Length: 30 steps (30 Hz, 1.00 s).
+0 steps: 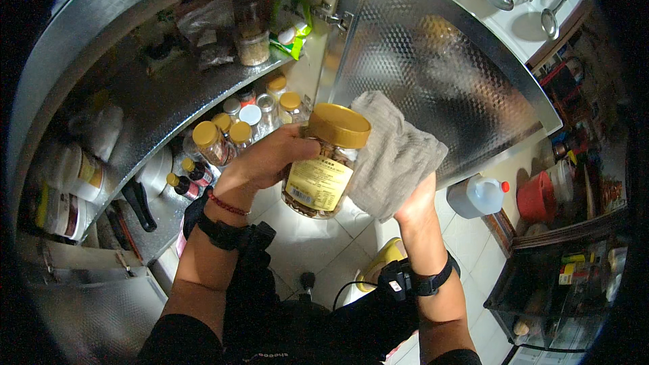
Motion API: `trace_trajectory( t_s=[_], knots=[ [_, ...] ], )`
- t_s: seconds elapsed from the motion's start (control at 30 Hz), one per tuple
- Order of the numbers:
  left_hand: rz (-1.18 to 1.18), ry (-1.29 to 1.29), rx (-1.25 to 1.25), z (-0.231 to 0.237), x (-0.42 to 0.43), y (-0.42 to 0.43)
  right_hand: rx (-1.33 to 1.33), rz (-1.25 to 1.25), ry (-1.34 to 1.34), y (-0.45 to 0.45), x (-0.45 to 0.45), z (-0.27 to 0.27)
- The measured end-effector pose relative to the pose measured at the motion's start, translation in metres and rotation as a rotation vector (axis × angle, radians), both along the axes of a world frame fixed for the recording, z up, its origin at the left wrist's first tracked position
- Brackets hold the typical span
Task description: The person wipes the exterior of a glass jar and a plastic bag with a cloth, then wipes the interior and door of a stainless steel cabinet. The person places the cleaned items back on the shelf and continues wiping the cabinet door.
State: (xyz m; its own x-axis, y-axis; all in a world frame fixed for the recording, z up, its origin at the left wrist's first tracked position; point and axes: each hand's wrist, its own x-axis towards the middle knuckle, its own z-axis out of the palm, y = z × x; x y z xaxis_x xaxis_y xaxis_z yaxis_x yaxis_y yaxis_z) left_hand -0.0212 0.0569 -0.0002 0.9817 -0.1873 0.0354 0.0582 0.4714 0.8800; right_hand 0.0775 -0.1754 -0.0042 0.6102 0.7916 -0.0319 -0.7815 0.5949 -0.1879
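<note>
A clear jar with a gold screw lid and a yellow label bearing writing is gripped by my left hand, tilted over the floor. Brown pieces show inside it. A grey cloth drapes over my right hand, which hides most of its fingers. The cloth lies close against the jar's right side; whether it presses on the glass I cannot tell. Behind the left hand, several gold-lidded jars and a white-lidded jar stand on the cabinet's lower level.
The patterned metal cabinet door hangs open at right. Above the jars runs a metal shelf with a green bag. Two small dark bottles and a black pan handle are at left. A plastic jug stands on the floor.
</note>
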Motion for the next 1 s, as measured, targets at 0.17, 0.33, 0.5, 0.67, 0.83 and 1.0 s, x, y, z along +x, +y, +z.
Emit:
trace_trajectory(
  t_s=[0.17,0.33,0.5,0.67,0.83,1.0],
  knots=[
    [0.150,-0.076,0.299,0.010,-0.015,0.016,-0.089,-0.214,-0.104,-0.015,0.013,0.017],
    [0.248,0.021,0.437,-0.002,-0.013,0.001,-0.174,-0.245,-0.390,-0.010,-0.009,0.028],
    [0.231,0.054,0.643,-0.016,-0.007,-0.013,-0.978,-0.495,-1.770,0.033,-0.030,0.011],
    [0.343,-0.147,0.842,-0.022,-0.010,-0.025,-0.945,-0.157,-1.258,0.038,-0.016,0.009],
    [0.362,-0.239,1.109,-0.027,-0.013,-0.033,-0.894,-0.166,-1.001,0.047,-0.010,-0.009],
    [0.346,-0.210,1.338,-0.027,-0.010,-0.039,-0.929,-0.230,-0.771,0.054,0.000,-0.019]
  ],
)
